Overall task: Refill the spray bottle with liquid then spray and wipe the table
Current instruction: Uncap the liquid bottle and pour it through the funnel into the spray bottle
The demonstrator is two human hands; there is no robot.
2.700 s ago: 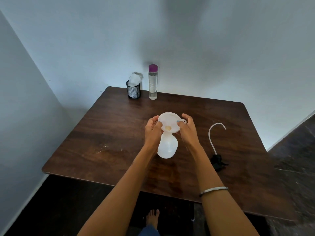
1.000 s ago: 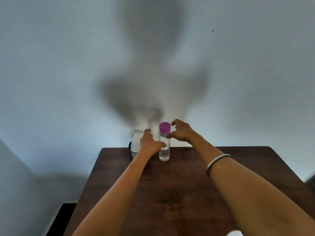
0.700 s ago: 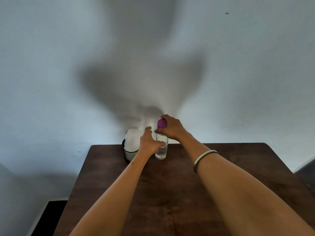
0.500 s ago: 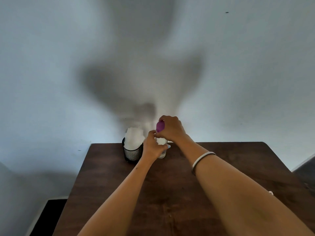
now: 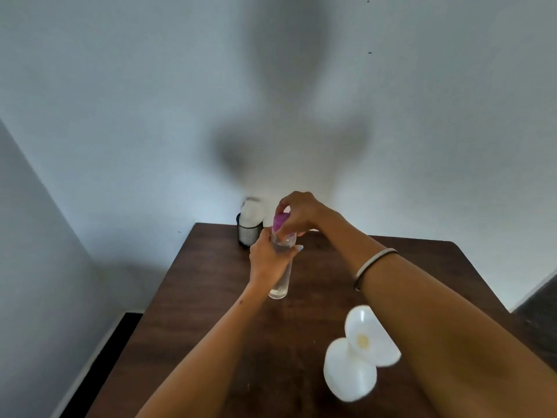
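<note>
Gripping the clear bottle (image 5: 281, 267) around its upper body, my left hand (image 5: 268, 257) is wrapped tight, fingers curled round the far side with a fingertip showing at the right edge. The bottle stands tilted a little, its base low over the table (image 5: 211, 297); I cannot tell whether the base touches the wood. My right hand (image 5: 297, 214) comes down from above and is clenched over the purple cap (image 5: 279, 221), thumb and fingers pinching its sides, so only the left part of the cap shows. A thin bangle (image 5: 373, 267) sits on my right wrist.

The bottle is in the middle of the table, toward the far edge. Just beyond and left of it, at the far left corner near the wall, stands a black mesh cup (image 5: 249, 233) stuffed with white tissue (image 5: 252, 211); it is near my left hand but apart from it.

Nearer to me and to the right, the white spray bottle (image 5: 349, 372) stands with a white funnel (image 5: 369, 336) seated in its neck, the funnel leaning to the right. My right forearm passes just over and beside the funnel, hiding its right rim. Both are blurred at this edge of the view. My shadow falls on the wall behind.
</note>
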